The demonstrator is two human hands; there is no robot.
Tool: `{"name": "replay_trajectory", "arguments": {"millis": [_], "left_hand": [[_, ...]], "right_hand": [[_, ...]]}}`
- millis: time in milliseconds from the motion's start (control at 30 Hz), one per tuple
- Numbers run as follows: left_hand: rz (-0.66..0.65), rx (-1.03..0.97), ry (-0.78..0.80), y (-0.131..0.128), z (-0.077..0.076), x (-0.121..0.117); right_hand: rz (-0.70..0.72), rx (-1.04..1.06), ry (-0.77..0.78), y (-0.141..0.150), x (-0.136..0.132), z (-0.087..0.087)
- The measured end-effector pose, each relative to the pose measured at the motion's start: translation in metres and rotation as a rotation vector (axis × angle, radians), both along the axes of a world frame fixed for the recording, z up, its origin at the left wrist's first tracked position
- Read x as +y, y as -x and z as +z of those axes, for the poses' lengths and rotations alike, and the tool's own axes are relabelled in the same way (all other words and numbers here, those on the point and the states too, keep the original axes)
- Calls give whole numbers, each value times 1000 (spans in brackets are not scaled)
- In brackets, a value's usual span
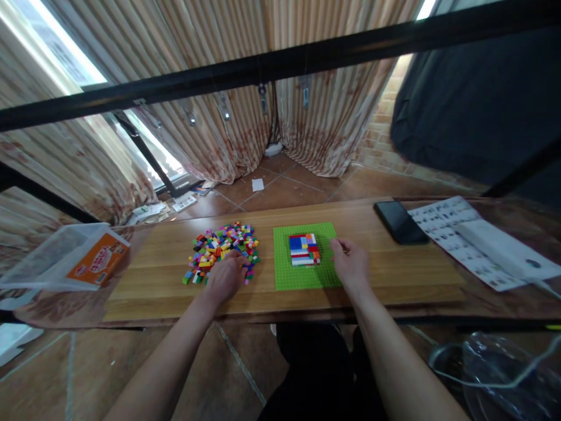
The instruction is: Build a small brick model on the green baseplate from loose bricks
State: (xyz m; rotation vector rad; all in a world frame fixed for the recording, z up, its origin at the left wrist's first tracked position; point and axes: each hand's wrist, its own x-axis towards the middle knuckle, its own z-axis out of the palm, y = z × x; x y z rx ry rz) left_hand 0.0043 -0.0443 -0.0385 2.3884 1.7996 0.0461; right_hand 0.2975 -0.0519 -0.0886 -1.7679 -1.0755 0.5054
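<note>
My left hand (228,273) reaches over the right front part of a heap of loose toy bricks (214,242) in many colours. Its fingers curl down at the bricks, and whatever is between them is hidden. A green baseplate (284,280) lies right of the heap, bearing a low, roughly square build of bricks (302,250) in blue, red, white, orange and yellow. At the plate's right edge rests my right hand (350,261), its fingers curled together. I cannot make out whether a small brick is in them.
A clear plastic box (52,257) with an orange label stands at the left end of the wooden board (153,280). At the right lie a black phone (401,222) and printed sheets (456,234). A dark bar (280,63) crosses beyond the table.
</note>
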Motion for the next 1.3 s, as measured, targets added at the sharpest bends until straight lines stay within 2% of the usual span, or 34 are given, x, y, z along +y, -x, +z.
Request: {"name": "replay_trajectory", "arguments": {"millis": [133,267,367,467,533,633,767,900,1067,1300], "left_hand": [[-27,47,6,-4,6,6],[-60,81,12,-3,3,10],[-3,9,-36,1,1,8],[96,-124,-86,-3,6,-2],[145,-305,-66,-16,11,-10],[55,-574,21,-46,13,-19],[15,-818,183,-91,5,-22],[76,-1045,290,-120,-4,-21],[84,-1142,316,-135,-15,-22],[114,-1180,285,-143,-21,-25]], "right_hand": [[-2,56,-5,-3,2,-7],[7,66,-10,-1,3,-8],[2,79,-24,0,3,-6],[-8,125,-55,1,2,-2],[11,176,-96,3,2,2],[100,246,-148,8,-2,8],[317,301,-164,11,-10,14],[542,261,-148,8,-21,17],[663,186,-81,4,-31,23],[626,127,-34,-5,-34,19]]}}
